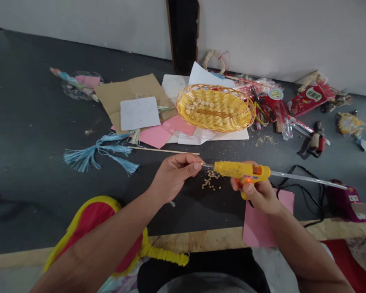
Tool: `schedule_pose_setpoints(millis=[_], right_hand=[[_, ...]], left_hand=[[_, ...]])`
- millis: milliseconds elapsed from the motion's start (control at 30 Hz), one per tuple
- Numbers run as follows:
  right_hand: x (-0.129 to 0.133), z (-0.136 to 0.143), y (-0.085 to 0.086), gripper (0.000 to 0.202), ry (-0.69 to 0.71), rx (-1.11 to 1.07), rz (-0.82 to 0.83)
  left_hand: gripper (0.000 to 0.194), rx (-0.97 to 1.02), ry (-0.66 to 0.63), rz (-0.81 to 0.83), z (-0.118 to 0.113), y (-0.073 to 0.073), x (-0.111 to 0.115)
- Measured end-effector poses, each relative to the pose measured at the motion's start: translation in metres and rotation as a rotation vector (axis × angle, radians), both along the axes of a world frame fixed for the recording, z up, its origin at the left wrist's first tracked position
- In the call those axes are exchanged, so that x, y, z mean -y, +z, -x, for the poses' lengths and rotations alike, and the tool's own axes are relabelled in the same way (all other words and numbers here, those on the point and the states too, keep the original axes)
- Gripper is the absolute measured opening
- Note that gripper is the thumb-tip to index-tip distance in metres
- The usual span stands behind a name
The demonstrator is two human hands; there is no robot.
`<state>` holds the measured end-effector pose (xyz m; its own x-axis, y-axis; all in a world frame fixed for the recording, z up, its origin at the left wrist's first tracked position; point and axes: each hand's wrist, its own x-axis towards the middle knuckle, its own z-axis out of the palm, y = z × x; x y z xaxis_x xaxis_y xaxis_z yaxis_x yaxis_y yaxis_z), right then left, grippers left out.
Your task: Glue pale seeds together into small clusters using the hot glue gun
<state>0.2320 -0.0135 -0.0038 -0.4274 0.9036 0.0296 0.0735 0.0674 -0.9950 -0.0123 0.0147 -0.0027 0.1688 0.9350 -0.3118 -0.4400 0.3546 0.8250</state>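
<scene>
My right hand [260, 197] is wrapped round the handle of a yellow hot glue gun [230, 167], whose orange light glows. A long clear glue stick [306, 180] juts from its back end. The gun's nozzle points left and meets the fingertips of my left hand [175, 175]. Those fingers are closed in a pinch on something tiny, which I cannot make out. Small tan pieces [212, 181] lie scattered on the dark table below the nozzle. Just beyond my left hand lies a thin wooden stick [161, 150].
A yellow woven basket [216, 122] holding a few pale flower-like pieces stands on papers. Blue tassels [88, 156] lie left. A red-and-yellow fan [93, 215] rests at the front edge. Right are pink paper [256, 228], a black cord [320, 199] and a purple box [347, 203]. A phone [183, 36] leans behind.
</scene>
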Motion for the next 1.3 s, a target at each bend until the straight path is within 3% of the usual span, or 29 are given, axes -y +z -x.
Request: schedule_pose_setpoints(millis=[633, 767, 933, 1067, 1200, 1300], right_hand=[[0.001, -0.001, -0.002, 0.03, -0.013, 0.001, 0.024], [0.0, 0.0, -0.001, 0.03, -0.047, -0.037, 0.091], [-0.007, -0.002, 0.001, 0.041, -0.194, -0.162, 0.279], [-0.02, -0.01, 0.018, 0.036, -0.412, -0.314, 0.341], [-0.029, -0.031, 0.035, 0.035, -0.512, -0.225, 0.403], [-0.03, -0.052, 0.036, 0.041, -0.545, -0.136, 0.497]], left_hand=[[0.023, -0.059, -0.036, -0.008, 0.001, -0.002, 0.001], [0.022, -0.062, -0.078, -0.044, 0.001, -0.002, 0.001], [0.024, -0.078, -0.078, -0.047, 0.0, -0.004, 0.0], [0.026, -0.06, -0.051, -0.039, 0.0, -0.003, -0.002], [0.028, -0.038, -0.003, -0.016, 0.0, -0.001, -0.004], [0.029, -0.039, 0.014, 0.0, 0.0, -0.001, -0.005]])
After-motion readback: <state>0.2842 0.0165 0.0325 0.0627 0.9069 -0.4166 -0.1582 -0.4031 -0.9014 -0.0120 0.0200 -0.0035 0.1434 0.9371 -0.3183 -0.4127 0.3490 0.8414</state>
